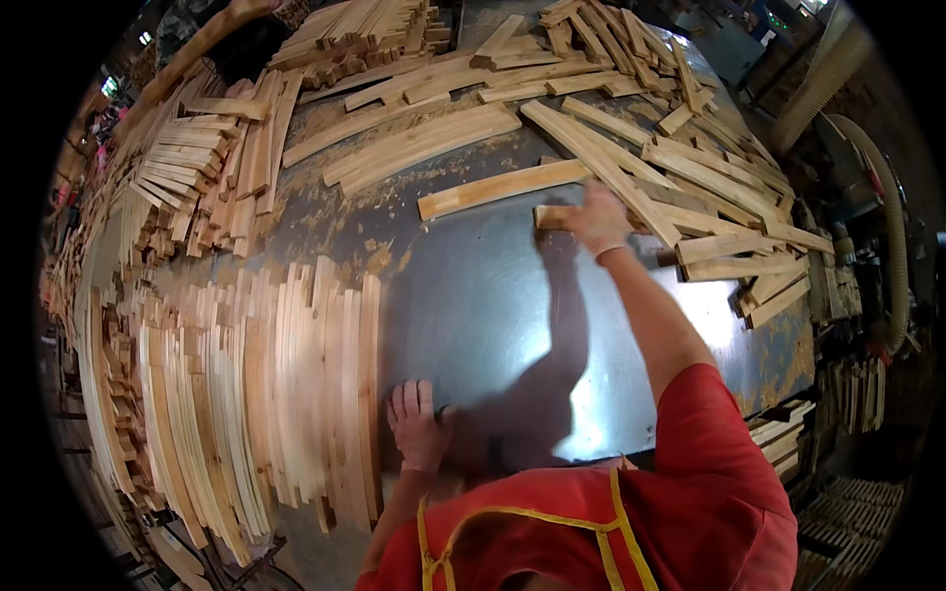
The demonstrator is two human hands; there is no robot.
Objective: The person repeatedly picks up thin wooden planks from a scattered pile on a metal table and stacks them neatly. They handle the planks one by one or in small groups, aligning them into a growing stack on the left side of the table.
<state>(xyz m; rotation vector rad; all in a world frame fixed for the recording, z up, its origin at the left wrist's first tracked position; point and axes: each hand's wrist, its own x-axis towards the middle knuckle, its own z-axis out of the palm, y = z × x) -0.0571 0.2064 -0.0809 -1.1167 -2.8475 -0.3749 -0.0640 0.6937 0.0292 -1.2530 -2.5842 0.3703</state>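
Observation:
My right hand [596,219] reaches far across the metal table [493,305] and grips the end of a short wooden slat [554,216]. Just beyond it lies a longer pale slat [503,187] on its own. My left hand [416,426] rests flat, fingers together, on the near edge of the table, touching the right side of a neat row of long slats [296,384] laid side by side. It holds nothing.
Loose slats [690,167] are scattered over the table's far right. More piles [197,167] lie at the far left and back. A ribbed hose [892,246] and machinery stand at the right. Stacked slats [783,438] sit below the table's right edge.

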